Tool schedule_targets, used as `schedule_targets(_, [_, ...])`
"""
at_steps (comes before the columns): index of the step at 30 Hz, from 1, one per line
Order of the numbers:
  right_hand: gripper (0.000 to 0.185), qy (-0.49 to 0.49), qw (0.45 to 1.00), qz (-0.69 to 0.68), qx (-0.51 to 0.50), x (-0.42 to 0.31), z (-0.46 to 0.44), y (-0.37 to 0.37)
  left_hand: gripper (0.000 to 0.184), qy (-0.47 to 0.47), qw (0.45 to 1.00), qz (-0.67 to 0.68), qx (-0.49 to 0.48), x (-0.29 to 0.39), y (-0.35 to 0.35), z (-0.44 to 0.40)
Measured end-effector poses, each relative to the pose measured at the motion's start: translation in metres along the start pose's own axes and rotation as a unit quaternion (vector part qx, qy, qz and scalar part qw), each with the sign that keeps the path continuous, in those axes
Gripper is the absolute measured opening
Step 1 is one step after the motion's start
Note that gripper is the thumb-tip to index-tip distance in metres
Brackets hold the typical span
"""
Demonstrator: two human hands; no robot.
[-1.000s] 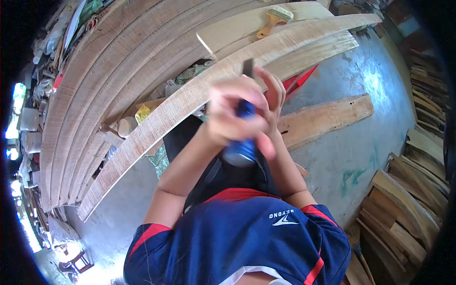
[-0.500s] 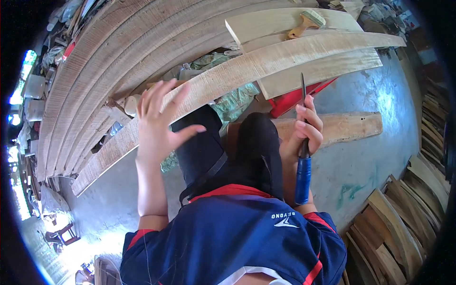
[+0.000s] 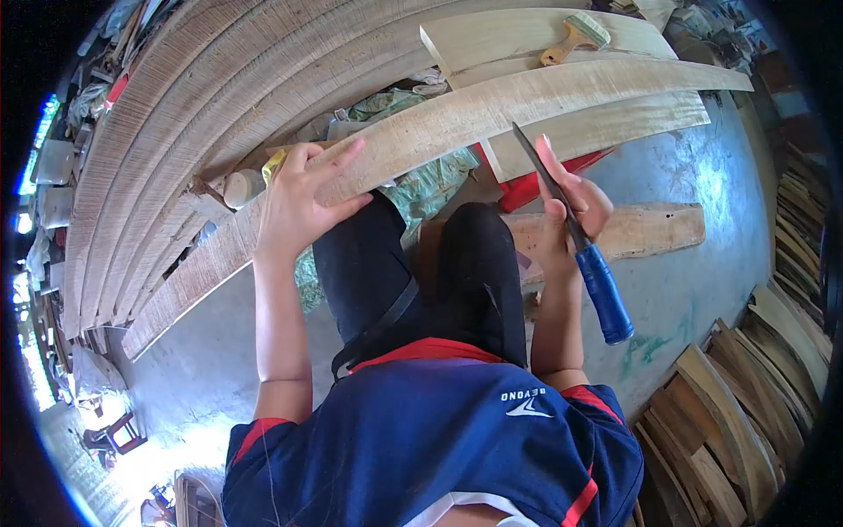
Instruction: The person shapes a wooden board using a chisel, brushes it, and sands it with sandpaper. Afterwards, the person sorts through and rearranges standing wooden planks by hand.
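Observation:
My left hand is over the near edge of a long curved board, fingers spread and palm down; whether it presses on the wood I cannot tell. In my right hand is a blue-handled tool, gripped near the base of its narrow dark blade. The blade points up and to the left, its tip over the curved board, while the handle hangs toward the lower right. A paler board lies beneath the curved one.
A brush rests on a pale board at the top. Several curved planks lie side by side at the left. A rough plank is on the floor, near a red object. Wood pieces are stacked at the lower right.
My hands were close together around the tool, then moved apart. My left hand has since lowered toward the board, and the tool in my right hand has tilted leftward at its tip.

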State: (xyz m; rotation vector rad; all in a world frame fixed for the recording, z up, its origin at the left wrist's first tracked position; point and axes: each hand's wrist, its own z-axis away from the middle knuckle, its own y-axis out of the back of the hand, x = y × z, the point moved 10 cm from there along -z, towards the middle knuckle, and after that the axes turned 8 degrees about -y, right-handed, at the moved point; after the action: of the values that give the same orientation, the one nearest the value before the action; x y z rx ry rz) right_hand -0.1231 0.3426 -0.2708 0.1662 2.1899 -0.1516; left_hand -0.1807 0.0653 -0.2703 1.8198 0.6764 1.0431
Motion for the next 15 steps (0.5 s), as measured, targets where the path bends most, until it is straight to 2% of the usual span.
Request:
schedule_targets(4, [0.032, 0.031, 0.999, 0.014, -0.013, -0.011, -0.010, 0.000, 0.065, -0.019, 1.000, -0.012, -0.009, 0.004, -0.009, -0.020])
schedule_targets(6, [0.033, 0.031, 0.999, -0.022, -0.031, -0.009, -0.008, -0.002, 0.065, -0.024, 1.000, 0.002, -0.013, 0.006, -0.012, -0.029])
schedule_targets(7, [0.031, 0.018, 0.998, -0.044, -0.036, -0.006, -0.006, -0.003, 0.066, -0.023, 1.000, 0.005, -0.017, 0.006, -0.014, -0.032])
schedule_targets(12, [0.035, -0.055, 0.995, 0.042, -0.066, 0.002, 0.006, -0.008, 0.069, -0.058, 0.998, 0.028, -0.013, 0.018, -0.027, -0.054])
schedule_targets(15, [0.034, -0.072, 0.996, 0.017, -0.054, 0.003, 0.017, -0.012, 0.070, -0.091, 0.996, 0.006, 0.003, 0.032, -0.033, -0.066])
